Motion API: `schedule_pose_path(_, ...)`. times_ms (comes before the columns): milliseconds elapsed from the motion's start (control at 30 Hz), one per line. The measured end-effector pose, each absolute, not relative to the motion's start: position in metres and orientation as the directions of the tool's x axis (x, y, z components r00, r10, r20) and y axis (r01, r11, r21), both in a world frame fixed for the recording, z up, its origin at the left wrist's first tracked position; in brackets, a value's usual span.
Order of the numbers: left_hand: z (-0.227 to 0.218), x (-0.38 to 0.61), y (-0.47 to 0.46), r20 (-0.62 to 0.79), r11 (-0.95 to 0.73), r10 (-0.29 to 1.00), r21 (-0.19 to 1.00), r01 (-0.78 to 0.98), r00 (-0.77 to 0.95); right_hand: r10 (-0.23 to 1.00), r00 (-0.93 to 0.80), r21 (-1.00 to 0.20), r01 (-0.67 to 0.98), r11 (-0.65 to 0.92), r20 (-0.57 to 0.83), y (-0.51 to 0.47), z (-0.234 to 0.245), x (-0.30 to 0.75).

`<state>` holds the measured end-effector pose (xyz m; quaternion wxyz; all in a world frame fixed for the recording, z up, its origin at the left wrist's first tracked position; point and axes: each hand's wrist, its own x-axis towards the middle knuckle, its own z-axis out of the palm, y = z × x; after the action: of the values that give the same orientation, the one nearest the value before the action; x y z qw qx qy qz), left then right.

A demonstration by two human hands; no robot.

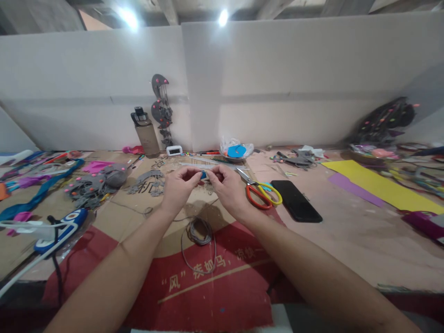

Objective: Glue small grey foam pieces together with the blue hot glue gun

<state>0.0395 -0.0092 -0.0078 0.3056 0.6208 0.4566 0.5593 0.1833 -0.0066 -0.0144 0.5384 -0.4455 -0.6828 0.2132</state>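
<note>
Between my fingertips is a small blue piece (203, 175), mostly covered, so its exact kind cannot be made out. My left hand (178, 185) pinches it from the left with thumb and forefinger. From the other side, the closed fingers of my right hand (226, 186) meet it. Below the hands a coil of thin grey cord (200, 232) lies on the red and brown cardboard (222, 296). Scissors (265, 196) with one red and one yellow handle lie just right of my right hand. Grey cut-out shapes (149, 181) rest left of my left hand.
A black phone (295, 201) lies beside the scissors. Behind stand a bottle (146, 136), a small white device (174, 151) and a bowl (239, 158) with a blue disc. At left are a power strip (62, 230) and pinned grey pieces (100, 182); yellow sheet (381, 185) at right.
</note>
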Motion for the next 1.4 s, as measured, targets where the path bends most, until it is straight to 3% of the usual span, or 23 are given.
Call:
schedule_pose_path(300,-0.007,0.039,-0.01,0.432,-0.413,0.902,0.871,0.267,-0.015,0.824,-0.025,-0.753,0.392,0.529,0.566,-0.006,-0.016,0.186)
schedule_pose_path(833,-0.009,0.039,-0.008,0.395,-0.396,0.917,0.892,0.217,0.052,0.888,-0.009,-0.861,0.239,0.449,0.46,-0.005,-0.018,0.183)
schedule_pose_path(1100,-0.006,0.031,-0.002,0.327,-0.367,0.927,0.893,0.262,0.183,0.848,-0.037,-0.773,0.393,0.499,0.528,-0.003,-0.019,0.194)
schedule_pose_path(1400,-0.001,0.033,-0.009,0.344,-0.393,0.919,0.791,0.468,0.191,0.743,-0.182,-0.525,0.6,0.603,0.645,-0.008,-0.017,0.196)
